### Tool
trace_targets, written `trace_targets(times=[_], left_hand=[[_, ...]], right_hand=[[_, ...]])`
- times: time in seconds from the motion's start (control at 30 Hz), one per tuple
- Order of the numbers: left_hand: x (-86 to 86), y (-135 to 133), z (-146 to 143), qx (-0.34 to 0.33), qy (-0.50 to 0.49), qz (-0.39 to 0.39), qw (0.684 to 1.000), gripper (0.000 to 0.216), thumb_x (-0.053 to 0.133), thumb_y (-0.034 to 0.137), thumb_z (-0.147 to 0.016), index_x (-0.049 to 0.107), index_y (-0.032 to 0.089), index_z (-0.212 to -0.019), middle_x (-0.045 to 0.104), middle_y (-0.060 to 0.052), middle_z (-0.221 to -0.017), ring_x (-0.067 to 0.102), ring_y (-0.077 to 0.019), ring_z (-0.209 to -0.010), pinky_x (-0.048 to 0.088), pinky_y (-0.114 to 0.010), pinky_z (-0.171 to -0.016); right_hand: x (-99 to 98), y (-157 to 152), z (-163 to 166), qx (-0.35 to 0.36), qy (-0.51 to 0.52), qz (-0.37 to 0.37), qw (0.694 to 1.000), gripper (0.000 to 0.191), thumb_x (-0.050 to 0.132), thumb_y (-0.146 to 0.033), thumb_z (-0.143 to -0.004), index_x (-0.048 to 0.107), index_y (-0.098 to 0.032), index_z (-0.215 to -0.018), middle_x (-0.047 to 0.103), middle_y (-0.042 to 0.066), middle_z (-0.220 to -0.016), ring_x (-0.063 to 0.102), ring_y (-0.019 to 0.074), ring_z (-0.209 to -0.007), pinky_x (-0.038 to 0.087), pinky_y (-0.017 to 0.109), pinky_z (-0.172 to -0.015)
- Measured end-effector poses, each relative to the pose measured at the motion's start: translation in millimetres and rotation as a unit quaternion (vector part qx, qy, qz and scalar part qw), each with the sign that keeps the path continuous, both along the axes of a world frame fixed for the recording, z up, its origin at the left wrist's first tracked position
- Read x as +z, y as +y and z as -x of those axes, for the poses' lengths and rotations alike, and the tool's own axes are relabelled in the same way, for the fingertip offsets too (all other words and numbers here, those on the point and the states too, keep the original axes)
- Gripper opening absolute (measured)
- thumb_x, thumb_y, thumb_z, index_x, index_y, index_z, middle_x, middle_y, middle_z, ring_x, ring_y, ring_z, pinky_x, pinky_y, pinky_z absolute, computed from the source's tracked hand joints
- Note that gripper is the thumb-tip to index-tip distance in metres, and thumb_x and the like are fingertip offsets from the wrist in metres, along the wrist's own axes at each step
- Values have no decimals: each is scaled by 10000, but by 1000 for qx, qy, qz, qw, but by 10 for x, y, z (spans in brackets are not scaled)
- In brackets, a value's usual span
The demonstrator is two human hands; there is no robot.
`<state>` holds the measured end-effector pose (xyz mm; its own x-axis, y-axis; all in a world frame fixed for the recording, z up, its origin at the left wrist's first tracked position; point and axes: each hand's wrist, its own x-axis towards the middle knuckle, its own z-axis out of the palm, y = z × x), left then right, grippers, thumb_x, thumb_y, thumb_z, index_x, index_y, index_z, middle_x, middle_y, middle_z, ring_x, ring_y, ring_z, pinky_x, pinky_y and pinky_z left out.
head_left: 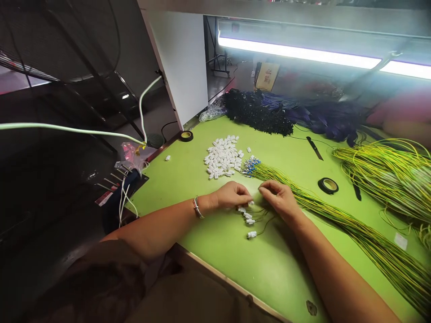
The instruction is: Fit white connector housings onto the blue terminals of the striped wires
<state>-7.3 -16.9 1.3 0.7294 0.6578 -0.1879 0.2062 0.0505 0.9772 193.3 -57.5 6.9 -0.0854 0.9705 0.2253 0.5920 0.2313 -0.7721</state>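
Note:
My left hand (233,194) is closed in a pinch, and a small white plastic connector (251,203) shows at its fingertips. To its right, my right hand (280,200) has thumb and fingers drawn together; whatever lies between them is too small to make out. Below both hands, several white connectors on wires (251,234) lie on the green tabletop (215,224). Beyond the hands is a heap of loose white connectors (223,158). Beside it lie the blue-and-metal terminals (252,166) of a yellow-green wire bundle (330,208), which runs under my right forearm's far side toward the lower right.
A black tape roll (327,185) and a black blade-like tool (314,148) lie to the right, near a coiled yellow-green wire heap (390,175). Dark cable bundles (259,112) line the back under a bright tube light (299,54). Another tape roll (186,135) sits at the left edge.

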Motion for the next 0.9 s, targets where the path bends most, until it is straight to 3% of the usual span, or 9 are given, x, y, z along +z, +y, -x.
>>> trace_targets(times=[0.1,0.2,0.27,0.37,0.43,0.57,0.7,0.8,0.9], left_hand=[[74,-83,25,-146,13,-176,973,125,725,242,-747,750,127,-787,668,-36,-699,563,-91,-626,423,-192,-612],[121,-112,58,-226,1,-259,939,175,702,303,-791,765,157,-865,665,-43,-738,568,-104,-674,431,-197,-651],[106,-62,79,-169,22,-303,937,193,649,313,-840,756,153,-860,667,-49,-752,577,-115,-693,445,-216,-686],[30,79,106,18,62,-399,915,145,620,230,-852,734,147,-887,663,-66,-822,593,-153,-792,468,-275,-774],[-30,163,118,97,62,-435,893,163,616,184,-843,714,152,-969,648,-78,-910,594,-170,-874,483,-303,-821],[-112,221,116,82,71,-464,879,176,622,191,-842,700,159,-997,625,-81,-977,592,-176,-933,496,-325,-871],[-129,200,107,58,84,-476,873,152,622,185,-839,697,157,-968,621,-78,-966,591,-180,-925,501,-328,-866],[-100,193,116,90,62,-479,871,154,616,174,-836,687,162,-972,606,-74,-954,584,-179,-929,501,-331,-874],[-60,197,123,143,35,-459,876,343,668,180,-791,638,181,-1133,595,-73,-1019,575,-165,-907,505,-327,-865]], right_hand=[[-44,73,-80,-100,-147,-84,981,209,537,-277,-845,692,-181,-946,707,81,-931,604,211,-825,461,344,-769],[-107,104,-79,-97,-286,-85,949,279,547,-254,-837,680,-156,-1063,703,120,-978,594,256,-903,432,379,-818],[-134,92,-38,-80,-328,-62,939,277,570,-293,-841,678,-155,-1056,700,111,-907,588,256,-858,416,370,-788],[-135,58,26,-55,-359,-36,931,222,577,-339,-858,682,-179,-972,684,81,-830,570,242,-811,381,353,-752],[-119,47,51,-66,-372,-52,924,226,578,-343,-864,673,-177,-983,675,94,-893,559,250,-866,363,353,-764],[-87,87,78,-90,-385,-70,916,256,569,-340,-877,649,-177,-1059,657,120,-1001,535,270,-954,334,360,-771],[-87,126,109,-62,-395,-35,916,163,539,-315,-900,636,-186,-874,659,86,-857,538,242,-845,312,344,-721],[-93,102,101,-15,-386,-66,920,159,516,-275,-908,598,-178,-811,634,89,-826,517,228,-800,325,341,-714],[-88,59,49,-6,-299,-132,945,155,479,-266,-924,560,-183,-821,600,87,-813,499,221,-795,367,338,-734]])
